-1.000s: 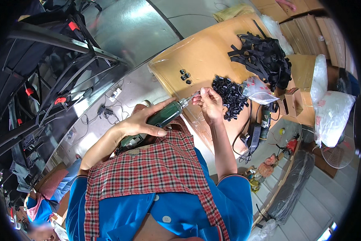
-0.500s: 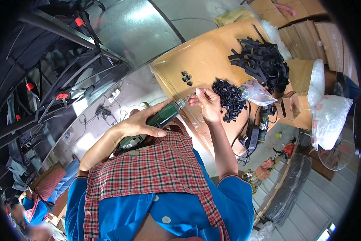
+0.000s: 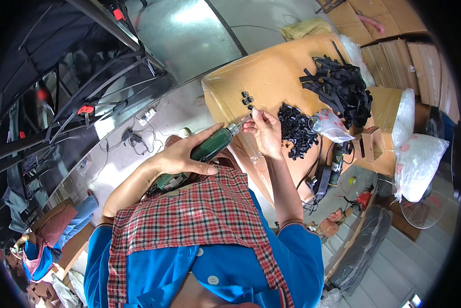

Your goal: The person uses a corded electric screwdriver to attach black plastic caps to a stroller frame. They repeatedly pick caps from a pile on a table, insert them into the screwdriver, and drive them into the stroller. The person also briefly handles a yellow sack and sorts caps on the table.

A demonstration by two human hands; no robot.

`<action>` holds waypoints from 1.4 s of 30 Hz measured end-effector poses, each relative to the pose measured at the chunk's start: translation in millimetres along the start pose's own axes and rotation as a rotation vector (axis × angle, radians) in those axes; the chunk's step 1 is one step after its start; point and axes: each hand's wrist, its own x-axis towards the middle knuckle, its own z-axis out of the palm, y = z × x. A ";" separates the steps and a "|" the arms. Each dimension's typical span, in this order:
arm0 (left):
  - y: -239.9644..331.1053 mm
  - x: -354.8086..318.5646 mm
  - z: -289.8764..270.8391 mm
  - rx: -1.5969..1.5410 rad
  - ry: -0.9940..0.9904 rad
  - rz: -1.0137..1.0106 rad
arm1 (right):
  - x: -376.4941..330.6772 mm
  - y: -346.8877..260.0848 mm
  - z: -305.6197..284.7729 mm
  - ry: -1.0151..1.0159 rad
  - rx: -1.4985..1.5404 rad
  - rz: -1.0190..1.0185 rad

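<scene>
My left hand (image 3: 182,156) is wrapped over the body of a green electric screwdriver (image 3: 212,147), which lies aslant against my checked apron. Its silver nose and thin bit point up and right. At the bit's tip, the fingers of my right hand (image 3: 266,131) are pinched together; whatever sits between them is too small to tell. Just beyond them, several small black plastic pieces (image 3: 247,97) lie on the tan cardboard surface (image 3: 230,82). A heap of similar black pieces (image 3: 295,131) spreads to the right of my right hand.
A tangle of black straps (image 3: 338,84) lies at the far right of the cardboard. Near it are a clear plastic bag (image 3: 334,126), a second green tool (image 3: 337,161) and black cables. Dark metal frames (image 3: 102,87) stand at left. Another person (image 3: 35,254) is at lower left.
The whole view has shifted slightly, with the cardboard and its things lower and farther right. Both hands keep nearly the same hold, the right one still at the bit's tip.
</scene>
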 end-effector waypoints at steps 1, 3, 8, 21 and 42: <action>-4.3 -0.6 -0.7 0.052 0.013 0.023 | -0.1 -0.8 0.3 -0.017 -0.007 -0.006; -5.4 -2.3 -1.2 0.058 0.017 0.024 | -0.4 -2.4 -0.5 -0.048 -0.017 -0.019; 0.8 -5.5 -1.3 -0.141 -0.013 -0.036 | -0.3 -1.6 -0.9 -0.139 -0.066 -0.090; 2.6 -12.3 -9.8 -0.678 -0.076 -0.053 | 60.2 -43.8 -115.5 0.214 -1.411 -0.528; -6.8 -109.0 -64.7 -0.753 -0.005 0.139 | 77.7 -52.9 -30.8 0.028 -0.949 -0.359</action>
